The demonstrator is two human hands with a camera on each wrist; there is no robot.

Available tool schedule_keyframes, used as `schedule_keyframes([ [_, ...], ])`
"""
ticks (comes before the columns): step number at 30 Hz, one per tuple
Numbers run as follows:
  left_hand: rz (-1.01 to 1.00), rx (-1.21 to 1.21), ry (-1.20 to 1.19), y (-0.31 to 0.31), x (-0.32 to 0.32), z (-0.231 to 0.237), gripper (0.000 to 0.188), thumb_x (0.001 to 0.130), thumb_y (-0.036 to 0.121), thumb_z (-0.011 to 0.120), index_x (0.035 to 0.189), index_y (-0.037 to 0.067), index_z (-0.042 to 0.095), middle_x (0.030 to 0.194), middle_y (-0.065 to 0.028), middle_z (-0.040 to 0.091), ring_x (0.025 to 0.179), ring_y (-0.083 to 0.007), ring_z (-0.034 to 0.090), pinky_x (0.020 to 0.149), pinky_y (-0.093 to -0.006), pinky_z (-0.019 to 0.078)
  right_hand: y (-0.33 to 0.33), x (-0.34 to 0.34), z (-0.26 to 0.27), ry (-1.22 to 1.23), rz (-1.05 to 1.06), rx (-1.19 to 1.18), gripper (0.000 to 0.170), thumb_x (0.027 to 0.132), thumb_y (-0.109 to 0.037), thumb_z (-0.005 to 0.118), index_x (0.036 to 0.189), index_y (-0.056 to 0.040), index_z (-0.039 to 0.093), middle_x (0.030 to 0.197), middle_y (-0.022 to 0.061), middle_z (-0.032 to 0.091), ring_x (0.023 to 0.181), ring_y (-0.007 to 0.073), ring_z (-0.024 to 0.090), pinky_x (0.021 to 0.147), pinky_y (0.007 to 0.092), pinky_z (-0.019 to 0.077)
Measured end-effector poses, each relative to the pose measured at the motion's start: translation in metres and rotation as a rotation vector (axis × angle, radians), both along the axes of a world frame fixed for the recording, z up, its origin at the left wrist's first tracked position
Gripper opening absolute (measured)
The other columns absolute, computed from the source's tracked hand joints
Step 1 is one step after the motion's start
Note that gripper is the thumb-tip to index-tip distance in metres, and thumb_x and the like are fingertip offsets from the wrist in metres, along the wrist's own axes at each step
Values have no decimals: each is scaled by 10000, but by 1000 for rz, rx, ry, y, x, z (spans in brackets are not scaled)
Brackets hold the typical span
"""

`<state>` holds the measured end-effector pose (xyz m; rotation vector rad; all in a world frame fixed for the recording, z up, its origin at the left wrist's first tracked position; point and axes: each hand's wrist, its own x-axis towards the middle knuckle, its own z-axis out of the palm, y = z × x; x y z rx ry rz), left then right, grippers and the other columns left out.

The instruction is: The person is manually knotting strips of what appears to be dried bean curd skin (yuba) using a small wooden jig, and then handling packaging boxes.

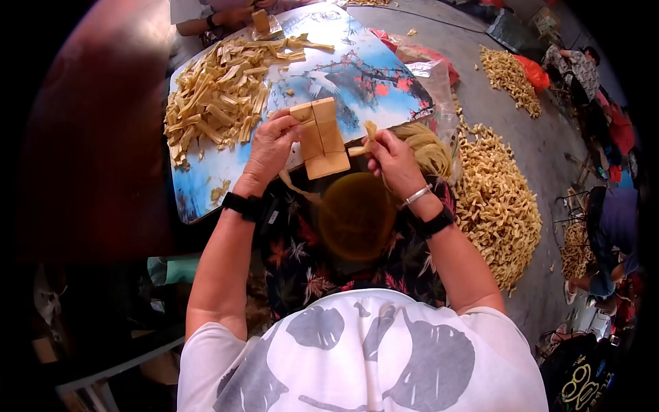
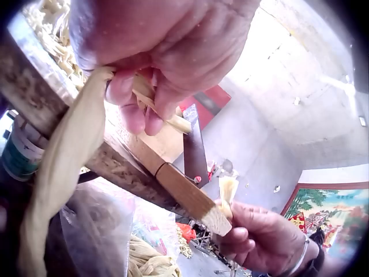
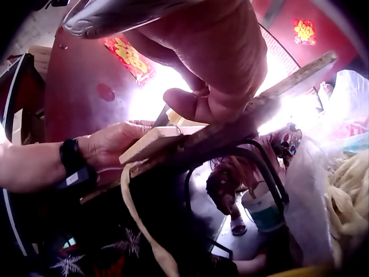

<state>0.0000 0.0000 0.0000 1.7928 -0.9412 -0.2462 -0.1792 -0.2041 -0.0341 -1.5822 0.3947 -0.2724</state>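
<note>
"Fingers?"

"Left hand's [image 1: 271, 143] pinched a long strip [image 2: 69, 150], left of the wooden block [image 1: 322, 141]; right hand's [image 1: 398, 163] pinched a pale strip [image 1: 371, 130] to its right, by the near edge of the worktop [image 1: 302, 24]."

"Handling?"

"Looked light, soft, liable to tear; ends seemed best to hold."

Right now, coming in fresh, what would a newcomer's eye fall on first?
Probably the large heap of small yellowish pieces on the floor at right in the head view, then the loose pile of strips at the left of the blue bird-and-blossom table. Between those, the left hand and right hand pinch yellowish strip material beside a wooden block at the table's near edge.
</note>
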Motion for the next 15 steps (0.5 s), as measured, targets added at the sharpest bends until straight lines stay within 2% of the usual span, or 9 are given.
schedule_keyframes([
  [2, 4, -43, 5, 9, -5, 4, 102, 900, 62, 663, 938, -31, 679, 977, -74, 620, 755, -158, 660, 706, -263, 519, 5, -20, -11, 37, 1, 56, 270, 944, -303, 659, 1042, -52, 655, 764, 56, 692, 598, 193, 644, 579, 314, 525],
  [5, 129, -75, 36, 9, -27, 3, 96, 898, 56, 667, 941, -29, 680, 907, -60, 597, 717, -142, 630, 683, -254, 497, 10, -50, -11, 85, -126, -472, 245, 936, -257, 661, 981, -17, 645, 754, 118, 665, 578, 219, 625, 569, 338, 501],
  [6, 178, -53, -16, 16, -35, 9, 93, 901, 58, 666, 943, -23, 683, 897, -54, 595, 706, -138, 614, 675, -251, 490, 17, -53, -5, 73, -181, -682, 188, 926, -194, 655, 956, -8, 649, 774, 147, 653, 617, 237, 632, 597, 343, 494],
  [8, 274, -28, -107, 22, -57, 16, 87, 906, 60, 665, 948, -12, 689, 877, -41, 589, 684, -131, 582, 659, -245, 477, 28, -58, 13, -76, -214, -632, 148, 922, -162, 649, 963, -20, 661, 792, 139, 659, 655, 240, 642, 611, 335, 494],
  [9, 255, -55, -10, 25, -70, 15, 99, 920, 78, 658, 960, -7, 690, 844, -32, 583, 686, -119, 543, 640, -239, 452, 36, -60, 24, -147, -232, -603, 130, 920, -146, 646, 966, -26, 667, 802, 136, 662, 673, 242, 647, 618, 331, 494],
  [11, 196, -106, 351, 22, -108, 21, 104, 932, 67, 633, 986, -9, 680, 825, -34, 578, 721, -108, 537, 652, -235, 444, 58, -57, 42, -355, -146, -444, 121, 923, -114, 628, 992, -36, 691, 810, 114, 646, 705, 242, 630, 639, 326, 487],
  [13, 168, -64, 396, 20, -139, 26, 110, 937, 41, 604, 1008, -18, 664, 837, -53, 582, 769, -114, 557, 688, -239, 451, 78, -58, 54, -159, -29, -277, 146, 923, -130, 635, 1019, -46, 705, 823, 109, 620, 717, 247, 612, 658, 320, 489],
  [15, 111, -70, 167, 18, -161, 12, 128, 931, 25, 591, 1038, -13, 649, 863, -72, 605, 810, -142, 591, 731, -250, 469, 90, -51, 41, -323, -64, -317, 163, 923, -144, 644, 1043, -59, 713, 832, 107, 587, 724, 238, 599, 659, 308, 484],
])
